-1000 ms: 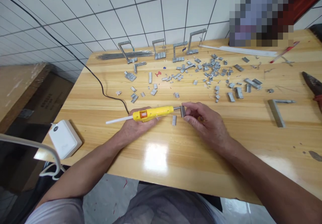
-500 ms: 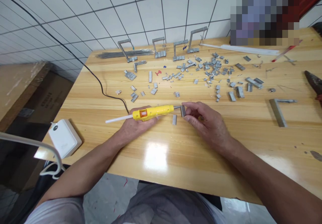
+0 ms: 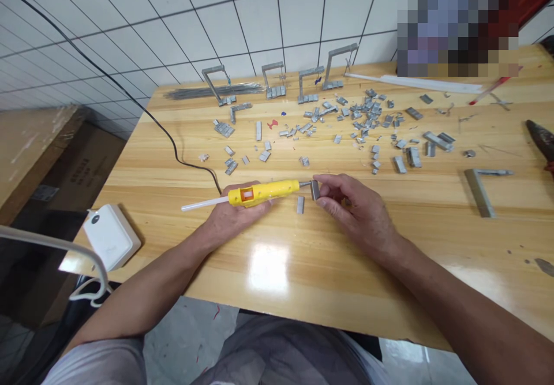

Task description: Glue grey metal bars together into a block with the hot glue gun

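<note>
A white box (image 3: 111, 238) sits at the left of the worktop (image 3: 337, 281), well apart from the work. A black cord (image 3: 174, 145) runs down to the left hand (image 3: 229, 212), which is wrapped around a yellow glue gun (image 3: 265, 192). A loose grey strip (image 3: 300, 205) lies on the near side of the nozzle (image 3: 305, 183), where a drip could catch it. The tip is at a grey metal block (image 3: 315, 190), pinched between thumb and fingers of the right hand (image 3: 357, 209). The step looks like putting glue on that block; the next move would call for a steady pinch, fingers clear of the tip. Scattered metal pieces (image 3: 372, 109) crowd the far side; rightward lies an L-shaped bracket (image 3: 479, 194), out of the way.
</note>
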The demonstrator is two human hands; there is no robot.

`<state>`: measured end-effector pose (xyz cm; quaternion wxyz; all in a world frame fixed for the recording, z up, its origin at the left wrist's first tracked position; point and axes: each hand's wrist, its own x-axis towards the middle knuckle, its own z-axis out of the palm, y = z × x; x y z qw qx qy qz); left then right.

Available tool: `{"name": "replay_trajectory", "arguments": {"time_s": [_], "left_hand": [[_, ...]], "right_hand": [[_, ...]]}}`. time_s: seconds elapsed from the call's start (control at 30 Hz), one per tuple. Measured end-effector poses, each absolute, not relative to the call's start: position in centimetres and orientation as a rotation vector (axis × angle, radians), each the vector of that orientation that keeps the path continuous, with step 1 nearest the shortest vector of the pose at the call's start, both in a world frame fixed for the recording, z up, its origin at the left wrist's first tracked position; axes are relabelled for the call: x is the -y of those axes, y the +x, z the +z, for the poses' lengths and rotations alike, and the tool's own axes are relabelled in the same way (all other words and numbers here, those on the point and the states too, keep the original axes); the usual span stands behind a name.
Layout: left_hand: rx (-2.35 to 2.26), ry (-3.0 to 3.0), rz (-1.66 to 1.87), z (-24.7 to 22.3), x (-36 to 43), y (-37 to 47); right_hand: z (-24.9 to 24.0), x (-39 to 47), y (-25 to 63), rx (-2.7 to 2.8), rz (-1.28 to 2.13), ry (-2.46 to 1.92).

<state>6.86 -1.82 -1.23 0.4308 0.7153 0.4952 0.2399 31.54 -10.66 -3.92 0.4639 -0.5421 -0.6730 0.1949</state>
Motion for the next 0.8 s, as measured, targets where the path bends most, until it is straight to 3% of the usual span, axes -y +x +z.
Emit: {"name": "replay_trajectory", "arguments": {"time_s": [0.8], "left_hand": [[-1.268,1.811,0.575,-0.88,1.89,7.19]], "right_hand": [[-3.88,10.68,31.6,1.673,0.455,-1.329]]}}
